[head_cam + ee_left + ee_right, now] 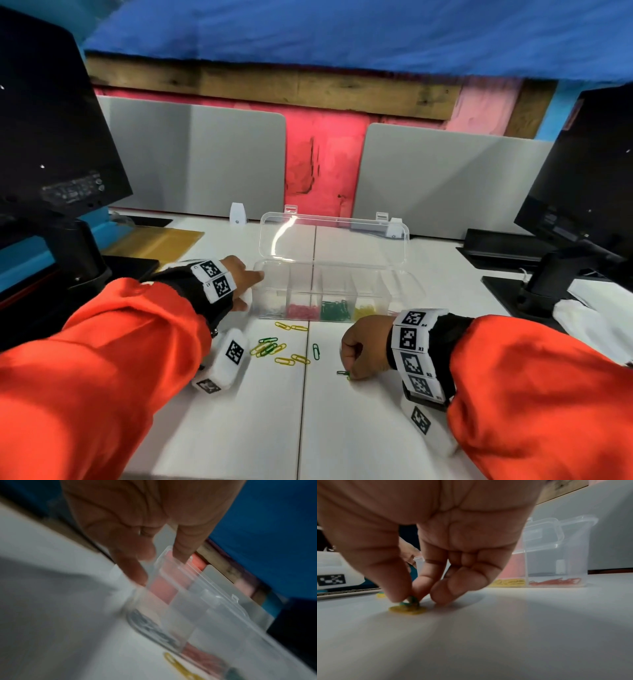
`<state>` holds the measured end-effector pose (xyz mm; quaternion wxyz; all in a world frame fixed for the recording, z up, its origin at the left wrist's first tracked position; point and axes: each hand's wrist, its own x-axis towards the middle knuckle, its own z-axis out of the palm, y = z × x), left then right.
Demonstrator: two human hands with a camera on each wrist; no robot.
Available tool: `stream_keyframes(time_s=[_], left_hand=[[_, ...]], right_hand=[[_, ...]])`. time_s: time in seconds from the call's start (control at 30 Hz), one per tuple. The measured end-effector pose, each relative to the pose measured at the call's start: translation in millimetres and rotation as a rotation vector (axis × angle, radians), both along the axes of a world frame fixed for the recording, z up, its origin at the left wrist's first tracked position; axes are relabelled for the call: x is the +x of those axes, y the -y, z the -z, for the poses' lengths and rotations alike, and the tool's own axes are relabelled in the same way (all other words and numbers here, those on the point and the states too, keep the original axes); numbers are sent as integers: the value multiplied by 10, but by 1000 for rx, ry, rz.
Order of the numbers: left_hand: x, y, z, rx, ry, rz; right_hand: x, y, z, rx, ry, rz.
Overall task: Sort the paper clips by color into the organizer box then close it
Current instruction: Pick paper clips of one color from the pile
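The clear organizer box (387,291) stands on the white table with its lid (332,240) up. Its compartments hold silver, red (301,311), green (335,308) and yellow (364,311) paper clips. Several loose yellow and green clips (274,349) lie in front of it. My left hand (255,275) rests with straight fingers (135,573) against the box's left end (154,582). My right hand (351,373) is down on the table, thumb and forefinger pinching a green clip (410,601) that lies over a yellow clip (407,609).
Black monitors on stands flank the table, one at the left (51,137) and one at the right (582,178). Grey divider panels (191,157) close the back edge. A yellow envelope (154,240) lies at the back left.
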<state>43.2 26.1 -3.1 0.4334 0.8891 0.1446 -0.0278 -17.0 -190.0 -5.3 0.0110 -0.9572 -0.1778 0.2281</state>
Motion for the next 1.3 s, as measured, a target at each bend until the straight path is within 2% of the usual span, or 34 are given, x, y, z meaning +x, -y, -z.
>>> stream_keyframes(time_s=[0.07,0.13,0.2,0.27,0.33,0.43,0.6,0.7,0.87,1.0,1.2,1.3], left_hand=[[-63,-73,-35,312,166,-9],[-162,-119,-97,514,250,90],[-282,-98,-136,682,149,307],[-365,-28,-105,760,24,482],[-398,54,-47,780,-37,565],[-362,140,25,765,-105,605],[-343,243,65,827,-126,642],[-337,245,71,822,-138,670],[-334,249,74,849,-152,700],[-301,232,93,812,-173,689],[-302,216,87,782,-192,659],[-338,224,76,766,-169,640]], right_hand=[[-12,-17,-1,-29,55,-10],[-7,-39,-12,-14,112,3],[20,-62,-50,51,139,53],[60,-87,-76,152,125,104],[79,-126,-82,245,129,137],[65,-188,-89,307,149,149],[62,-273,-95,77,35,9],[94,-305,-74,60,54,-22],[141,-277,-51,32,141,21],[99,-207,-63,-145,13,80],[91,-156,-55,-93,-91,70],[42,-195,-48,-104,-69,69]])
